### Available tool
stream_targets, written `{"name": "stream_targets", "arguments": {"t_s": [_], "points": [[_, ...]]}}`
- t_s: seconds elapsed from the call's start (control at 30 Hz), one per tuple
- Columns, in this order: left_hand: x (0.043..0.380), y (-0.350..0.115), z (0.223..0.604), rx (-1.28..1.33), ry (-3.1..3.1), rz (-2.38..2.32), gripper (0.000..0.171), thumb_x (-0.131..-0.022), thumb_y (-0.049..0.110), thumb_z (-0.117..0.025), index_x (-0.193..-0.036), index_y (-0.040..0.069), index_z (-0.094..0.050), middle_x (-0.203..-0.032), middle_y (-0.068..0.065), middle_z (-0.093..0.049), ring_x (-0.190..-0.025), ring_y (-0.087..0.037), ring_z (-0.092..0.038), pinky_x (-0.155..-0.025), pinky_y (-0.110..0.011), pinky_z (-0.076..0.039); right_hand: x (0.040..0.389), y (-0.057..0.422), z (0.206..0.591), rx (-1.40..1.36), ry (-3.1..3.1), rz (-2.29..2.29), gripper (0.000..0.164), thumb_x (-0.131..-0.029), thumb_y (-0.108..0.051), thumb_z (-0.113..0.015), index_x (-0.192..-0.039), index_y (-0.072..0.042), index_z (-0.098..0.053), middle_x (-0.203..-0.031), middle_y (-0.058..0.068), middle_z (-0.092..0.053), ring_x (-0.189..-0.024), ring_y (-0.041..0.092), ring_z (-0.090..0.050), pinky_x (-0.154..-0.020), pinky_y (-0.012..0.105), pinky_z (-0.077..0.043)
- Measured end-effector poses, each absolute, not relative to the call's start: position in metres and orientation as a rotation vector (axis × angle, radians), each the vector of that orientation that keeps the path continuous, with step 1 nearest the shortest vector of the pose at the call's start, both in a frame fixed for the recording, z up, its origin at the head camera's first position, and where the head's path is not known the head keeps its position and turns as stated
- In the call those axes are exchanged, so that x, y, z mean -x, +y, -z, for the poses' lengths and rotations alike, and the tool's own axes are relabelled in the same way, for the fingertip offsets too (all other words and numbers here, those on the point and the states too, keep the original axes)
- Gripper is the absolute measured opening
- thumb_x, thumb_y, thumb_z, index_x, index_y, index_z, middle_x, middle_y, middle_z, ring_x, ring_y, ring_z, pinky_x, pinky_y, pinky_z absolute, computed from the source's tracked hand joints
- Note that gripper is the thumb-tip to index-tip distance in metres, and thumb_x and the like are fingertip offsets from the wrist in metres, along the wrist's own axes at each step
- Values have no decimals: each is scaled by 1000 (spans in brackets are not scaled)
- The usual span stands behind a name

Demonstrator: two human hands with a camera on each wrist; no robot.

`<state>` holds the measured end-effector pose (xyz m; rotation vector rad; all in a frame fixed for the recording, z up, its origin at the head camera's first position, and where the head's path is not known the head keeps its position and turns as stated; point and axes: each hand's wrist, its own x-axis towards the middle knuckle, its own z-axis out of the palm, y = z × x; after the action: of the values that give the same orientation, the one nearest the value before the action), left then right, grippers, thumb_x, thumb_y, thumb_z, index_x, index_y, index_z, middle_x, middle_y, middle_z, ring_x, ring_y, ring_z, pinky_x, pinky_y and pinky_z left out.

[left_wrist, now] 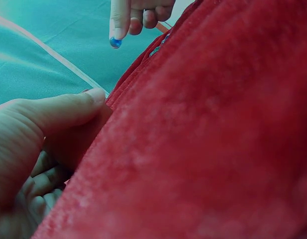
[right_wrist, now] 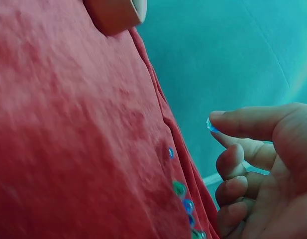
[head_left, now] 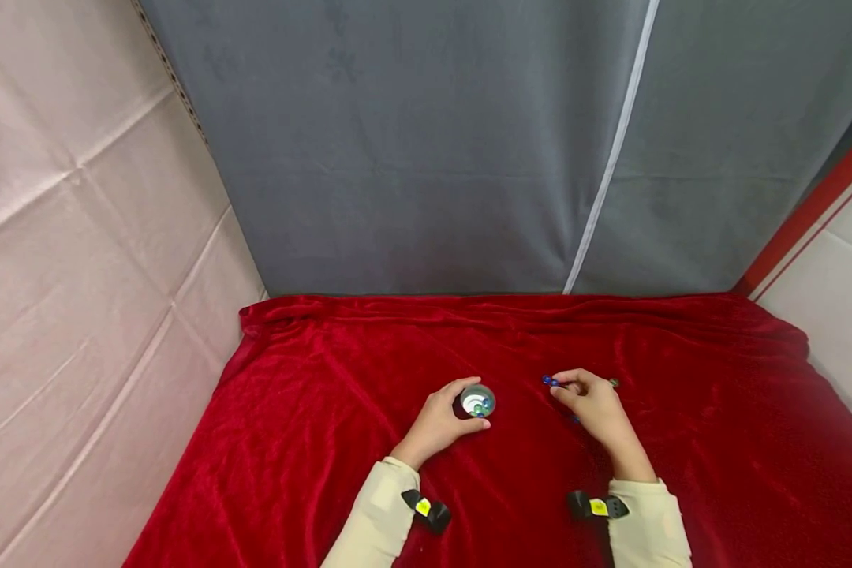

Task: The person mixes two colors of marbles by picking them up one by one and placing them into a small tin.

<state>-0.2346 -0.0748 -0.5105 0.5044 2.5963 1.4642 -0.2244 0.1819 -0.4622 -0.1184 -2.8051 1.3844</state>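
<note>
My left hand (head_left: 440, 418) curves its thumb and fingers around a small shiny cup (head_left: 467, 390) on the red cloth. Several blue and green marbles (head_left: 479, 410) lie inside it. In the left wrist view the thumb (left_wrist: 68, 112) lies along the cup's side, which mirrors the red. To the right of the cup, my right hand (head_left: 596, 410) pinches a blue marble (right_wrist: 211, 126) between thumb and index finger, the other fingers curled in. Another blue marble (head_left: 547, 379) lies just left of those fingertips in the head view.
Red velvet cloth (head_left: 312, 442) with folds covers the table. Several loose marbles rest on it near the right hand, among them a green marble (head_left: 614, 383) and a blue one (head_left: 576, 420). A grey curtain (head_left: 426, 158) hangs behind, with a pale wall (head_left: 78, 276) at left.
</note>
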Motion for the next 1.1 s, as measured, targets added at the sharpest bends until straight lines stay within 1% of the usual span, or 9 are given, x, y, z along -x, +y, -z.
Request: {"name": "stream_targets", "arguments": {"t_s": [0.27, 0.47, 0.7, 1.1], "points": [[235, -75, 510, -497, 2589, -1457, 68, -78, 32, -80, -139, 22, -52, -136, 1, -58, -125, -19, -53, -107, -42, -42, 226, 159, 464, 57, -2778, -1474, 22, -89, -11, -66, -108, 1, -66, -71, 0, -47, -60, 7, -40, -53, 22, -35], [236, -75, 509, -505, 2588, -1455, 67, -79, 31, -80, -139, 22, -51, -136, 1, -57, -124, -18, -54, -107, -42, -42, 225, 143, 465, 36, -2793, -1454, 20, -88, -10, -67, -106, -1, -67, -70, 1, -48, -58, 8, -41, -51, 21, -35], [236, -74, 508, -535, 2608, -1464, 66, -78, 31, -81, -137, 19, -53, -135, -3, -59, -123, -21, -55, -106, -43, -43, 225, 127, 471, -48, -2787, -1459, 18, -87, -8, -68, -103, -2, -69, -68, 1, -48, -56, 8, -40, -51, 20, -34], [236, -75, 509, -542, 2600, -1470, 66, -78, 30, -81, -137, 17, -53, -135, -3, -58, -123, -21, -55, -105, -43, -43, 218, 101, 476, -111, -2797, -1396, 15, -83, -6, -71, -98, -5, -70, -65, -1, -47, -54, 7, -39, -50, 20, -32]]}}
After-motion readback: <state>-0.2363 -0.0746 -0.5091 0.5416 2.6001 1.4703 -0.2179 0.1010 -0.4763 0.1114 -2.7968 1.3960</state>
